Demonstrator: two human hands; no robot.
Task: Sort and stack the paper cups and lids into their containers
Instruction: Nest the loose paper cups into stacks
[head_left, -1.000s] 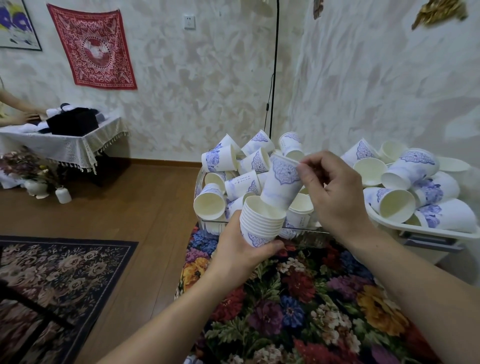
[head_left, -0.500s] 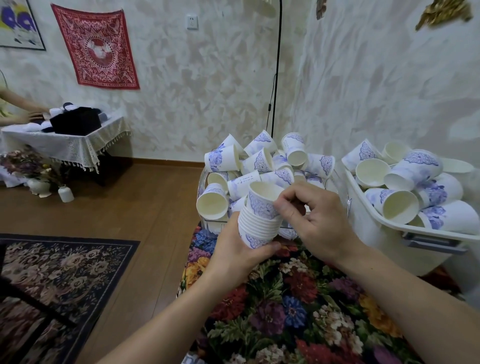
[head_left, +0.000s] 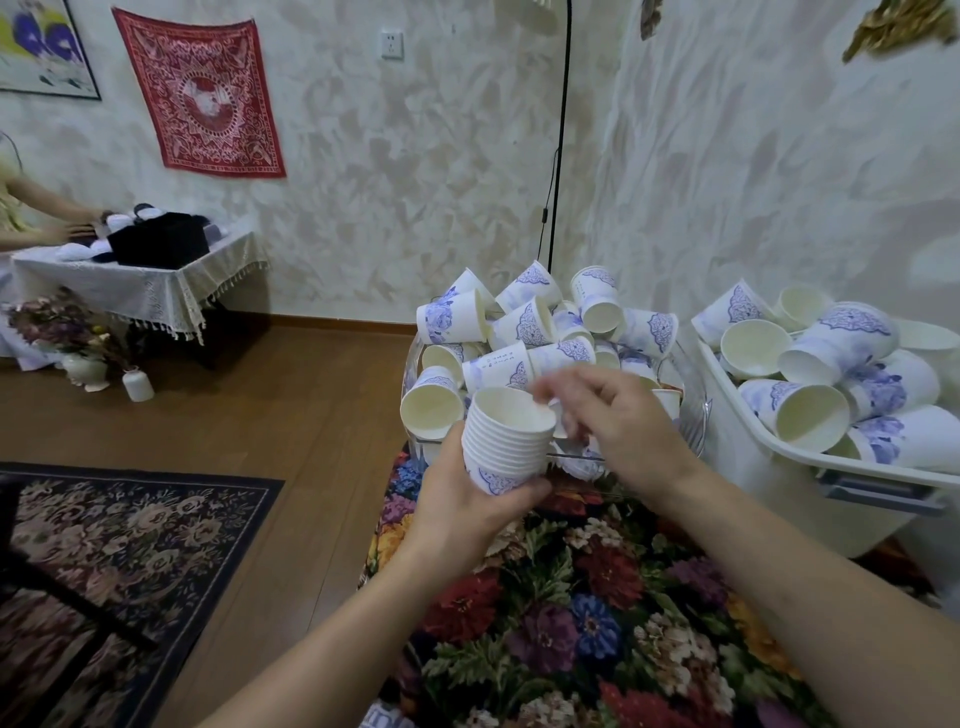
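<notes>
White nested blue-printed paper cups (head_left: 506, 439) are being gripped by the left hand (head_left: 467, 499) mid-stacking, while the blurred right hand (head_left: 618, 421), fingers loose and holding nothing, is judged to be needing another loose cup from the clear heaped bin (head_left: 415, 358)

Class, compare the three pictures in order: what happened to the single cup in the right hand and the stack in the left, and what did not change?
The right hand lowered its single cup into the stack of nested cups, then let go; it is blurred, fingers loose, beside the stack's rim. The left hand gripped the stack throughout. The clear bin and white bin of loose cups stayed put.
</notes>
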